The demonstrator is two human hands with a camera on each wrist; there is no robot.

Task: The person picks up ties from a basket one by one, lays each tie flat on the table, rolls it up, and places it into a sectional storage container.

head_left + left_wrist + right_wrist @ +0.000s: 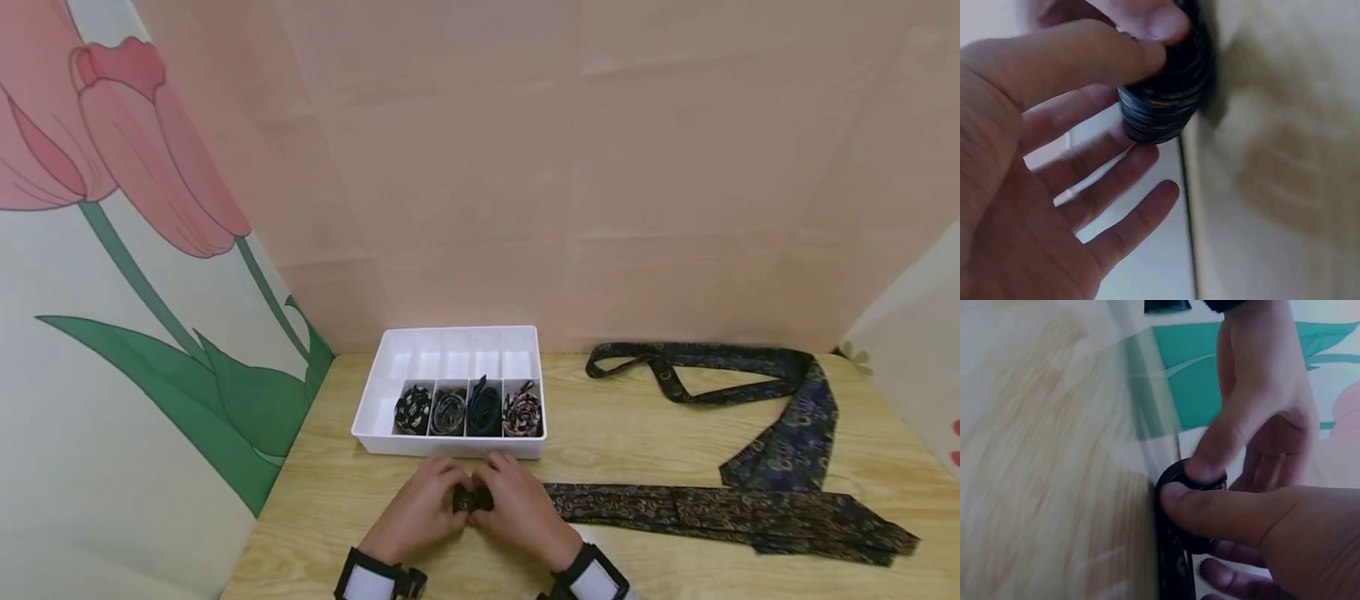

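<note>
Both hands work at one end of a dark patterned necktie point(652, 504), wound there into a small tight roll point(1160, 115). My left hand point(423, 504) pinches the roll from the left, its thumb on the near face and its fingers along the far side. From the other side my right hand point(521, 508) grips the same roll, its thumb point(1200, 506) across the coil. The two thumbs are close together. From the roll, the rest of the necktie runs flat along the table to the right.
Just beyond the hands stands a white divided box point(450, 447); several rolled neckties, such as a dark green one point(484, 410), fill its front compartments. A blue patterned necktie point(798, 425) lies loosely looped at the right, partly under the first. A pink backdrop point(562, 208) rises behind.
</note>
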